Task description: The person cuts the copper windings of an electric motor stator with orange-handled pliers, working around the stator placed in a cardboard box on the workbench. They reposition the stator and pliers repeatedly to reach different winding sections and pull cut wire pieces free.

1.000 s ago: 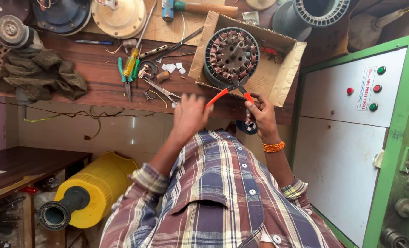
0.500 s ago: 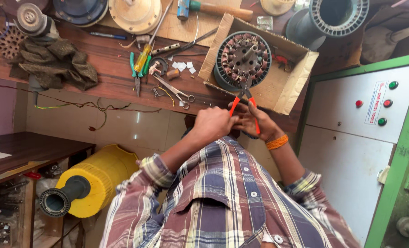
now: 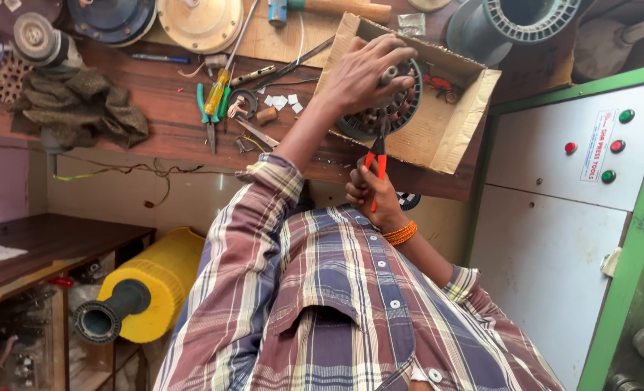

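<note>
From the head camera, which shows the scene upside down, the left hand (image 3: 365,72) lies spread over the round, copper-wound motor stator (image 3: 383,108), its fingers (image 3: 391,54) curled across the top edge and pressing on it. The stator sits inside an open brown cardboard box (image 3: 456,123) on the wooden work surface (image 3: 155,94). The right hand (image 3: 373,192), with an orange beaded band at the wrist, has its fingers closed around the orange-handled pliers (image 3: 378,156), whose dark nose points up to the rim of the stator beneath the left hand. Judging by this, the work on the windings is under way: the stator is braced and the pliers are at it, but whether they have bitten a wire cannot be told. Green-handled pliers (image 3: 210,108) and a crumpled olive rag (image 3: 83,108) lie untouched nearby.
</note>
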Demonstrator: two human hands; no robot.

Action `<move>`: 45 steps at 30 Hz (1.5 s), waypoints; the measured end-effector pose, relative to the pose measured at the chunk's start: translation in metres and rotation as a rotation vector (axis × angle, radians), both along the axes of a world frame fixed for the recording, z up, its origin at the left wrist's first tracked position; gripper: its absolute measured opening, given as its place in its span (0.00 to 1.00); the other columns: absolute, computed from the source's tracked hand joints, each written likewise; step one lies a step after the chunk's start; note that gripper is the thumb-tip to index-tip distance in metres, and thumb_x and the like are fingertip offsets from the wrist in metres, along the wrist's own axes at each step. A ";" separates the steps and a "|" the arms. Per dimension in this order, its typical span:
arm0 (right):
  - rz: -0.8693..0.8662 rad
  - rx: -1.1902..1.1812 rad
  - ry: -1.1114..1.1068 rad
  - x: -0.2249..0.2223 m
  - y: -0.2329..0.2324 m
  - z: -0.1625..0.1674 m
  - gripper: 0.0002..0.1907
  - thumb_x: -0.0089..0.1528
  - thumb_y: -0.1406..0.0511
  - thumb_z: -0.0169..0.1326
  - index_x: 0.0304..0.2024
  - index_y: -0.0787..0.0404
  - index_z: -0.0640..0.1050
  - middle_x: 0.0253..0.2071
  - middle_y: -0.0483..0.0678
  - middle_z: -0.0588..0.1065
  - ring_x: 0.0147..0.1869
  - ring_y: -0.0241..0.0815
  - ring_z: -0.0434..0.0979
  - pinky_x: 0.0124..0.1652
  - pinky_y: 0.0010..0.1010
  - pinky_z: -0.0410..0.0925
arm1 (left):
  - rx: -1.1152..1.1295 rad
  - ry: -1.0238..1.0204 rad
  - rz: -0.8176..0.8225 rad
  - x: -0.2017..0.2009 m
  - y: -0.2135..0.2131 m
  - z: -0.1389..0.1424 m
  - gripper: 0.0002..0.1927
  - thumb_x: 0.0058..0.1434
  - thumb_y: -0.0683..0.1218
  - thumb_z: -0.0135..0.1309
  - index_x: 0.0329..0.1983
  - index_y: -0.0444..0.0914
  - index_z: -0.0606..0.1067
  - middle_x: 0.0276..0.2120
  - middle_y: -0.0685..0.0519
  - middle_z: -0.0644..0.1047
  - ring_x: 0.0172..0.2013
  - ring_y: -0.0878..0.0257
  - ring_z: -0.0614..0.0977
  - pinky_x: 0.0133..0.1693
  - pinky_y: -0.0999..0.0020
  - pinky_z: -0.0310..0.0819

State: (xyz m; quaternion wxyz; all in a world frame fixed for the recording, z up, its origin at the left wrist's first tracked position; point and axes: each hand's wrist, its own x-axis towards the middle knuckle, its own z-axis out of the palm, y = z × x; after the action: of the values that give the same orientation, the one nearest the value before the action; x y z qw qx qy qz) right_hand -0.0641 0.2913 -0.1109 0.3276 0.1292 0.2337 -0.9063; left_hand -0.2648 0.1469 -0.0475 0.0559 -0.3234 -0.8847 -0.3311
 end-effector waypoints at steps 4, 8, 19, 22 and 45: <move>0.029 0.502 0.169 -0.001 0.005 -0.015 0.05 0.69 0.66 0.50 0.47 0.59 0.70 0.24 0.41 0.61 0.24 0.35 0.59 0.24 0.28 0.55 | 0.026 0.037 0.049 0.004 0.000 -0.011 0.26 0.71 0.64 0.51 0.60 0.42 0.73 0.58 0.48 0.76 0.61 0.54 0.75 0.57 0.56 0.64; -0.103 1.683 0.841 -0.017 0.020 -0.024 0.17 0.67 0.68 0.50 0.57 0.69 0.68 0.30 0.58 0.74 0.34 0.63 0.77 0.31 0.45 0.67 | 0.022 0.054 0.084 0.005 0.003 -0.010 0.24 0.73 0.62 0.50 0.62 0.42 0.72 0.55 0.48 0.78 0.58 0.53 0.78 0.56 0.57 0.65; -0.051 0.959 0.532 -0.014 0.078 0.063 0.23 0.74 0.55 0.50 0.52 0.71 0.77 0.22 0.40 0.63 0.21 0.28 0.61 0.22 0.23 0.54 | 0.401 0.312 0.127 0.054 -0.005 0.045 0.30 0.73 0.61 0.51 0.67 0.37 0.62 0.55 0.41 0.73 0.56 0.46 0.73 0.60 0.54 0.66; -0.304 0.795 0.637 -0.004 0.073 0.087 0.28 0.75 0.51 0.48 0.59 0.71 0.72 0.24 0.39 0.65 0.21 0.25 0.58 0.22 0.20 0.52 | 0.620 -0.428 0.271 0.128 0.006 0.035 0.16 0.72 0.54 0.49 0.52 0.39 0.72 0.46 0.48 0.76 0.50 0.56 0.80 0.54 0.59 0.73; -0.092 1.168 0.531 0.004 0.072 0.039 0.18 0.71 0.69 0.49 0.62 0.63 0.77 0.27 0.36 0.65 0.29 0.26 0.60 0.28 0.22 0.57 | 0.267 -0.163 0.312 0.140 -0.024 0.026 0.20 0.69 0.53 0.56 0.58 0.38 0.71 0.51 0.43 0.75 0.53 0.45 0.77 0.54 0.54 0.71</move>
State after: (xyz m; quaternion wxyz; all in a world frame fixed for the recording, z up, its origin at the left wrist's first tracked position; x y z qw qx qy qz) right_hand -0.0598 0.3634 -0.0716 0.0950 0.0674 0.7563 -0.6438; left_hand -0.1251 0.1226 -0.0211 0.0771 -0.1447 -0.8738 -0.4578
